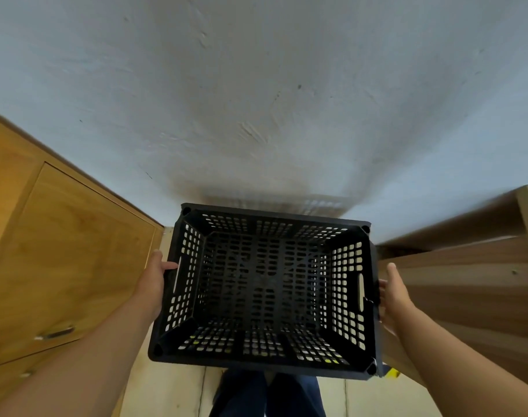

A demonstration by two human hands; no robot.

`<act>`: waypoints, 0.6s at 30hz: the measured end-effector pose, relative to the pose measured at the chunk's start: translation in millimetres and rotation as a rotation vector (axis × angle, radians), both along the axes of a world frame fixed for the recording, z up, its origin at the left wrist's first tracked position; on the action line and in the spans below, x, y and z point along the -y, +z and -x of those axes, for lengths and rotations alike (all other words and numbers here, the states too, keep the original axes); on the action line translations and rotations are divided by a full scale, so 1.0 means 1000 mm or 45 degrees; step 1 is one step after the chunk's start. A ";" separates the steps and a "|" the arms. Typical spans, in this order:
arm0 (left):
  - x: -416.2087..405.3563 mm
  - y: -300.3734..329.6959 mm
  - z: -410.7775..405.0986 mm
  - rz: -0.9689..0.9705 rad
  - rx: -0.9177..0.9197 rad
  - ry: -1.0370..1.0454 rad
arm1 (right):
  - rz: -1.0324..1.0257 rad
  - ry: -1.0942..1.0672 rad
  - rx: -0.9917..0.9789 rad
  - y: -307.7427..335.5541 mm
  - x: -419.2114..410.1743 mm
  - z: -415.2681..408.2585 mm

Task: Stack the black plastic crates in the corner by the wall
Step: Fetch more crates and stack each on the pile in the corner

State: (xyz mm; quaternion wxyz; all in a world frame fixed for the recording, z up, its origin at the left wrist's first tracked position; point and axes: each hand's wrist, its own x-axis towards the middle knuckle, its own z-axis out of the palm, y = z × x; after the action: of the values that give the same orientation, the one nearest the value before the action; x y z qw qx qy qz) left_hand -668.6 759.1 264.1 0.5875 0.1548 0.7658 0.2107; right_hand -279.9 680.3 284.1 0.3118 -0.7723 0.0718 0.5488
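Observation:
A black perforated plastic crate fills the middle of the head view, open side up, with nothing inside. My left hand grips its left short side at the handle slot, thumb over the rim. My right hand holds the right short side by the other handle slot. The crate's far edge is close to the pale wall and throws a shadow on it. Dark shapes show through the bottom grid; I cannot tell whether another crate lies below.
A yellow-brown wooden cabinet with a metal handle stands close on the left. Brown wooden furniture stands close on the right. Pale floor tiles and my dark trouser legs show below the crate.

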 end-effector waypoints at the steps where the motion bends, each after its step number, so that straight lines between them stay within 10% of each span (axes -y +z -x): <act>1: 0.001 0.000 0.001 -0.009 -0.009 -0.007 | -0.002 0.013 -0.006 0.000 0.001 0.001; 18: 0.013 -0.005 0.008 0.043 -0.018 -0.181 | 0.001 0.145 0.129 0.008 0.021 0.013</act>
State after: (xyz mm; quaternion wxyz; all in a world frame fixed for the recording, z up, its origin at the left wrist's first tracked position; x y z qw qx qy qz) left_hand -676.6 745.7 258.8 0.5981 0.2004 0.7604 0.1545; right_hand -293.3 659.3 291.9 0.2831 -0.8021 0.0122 0.5257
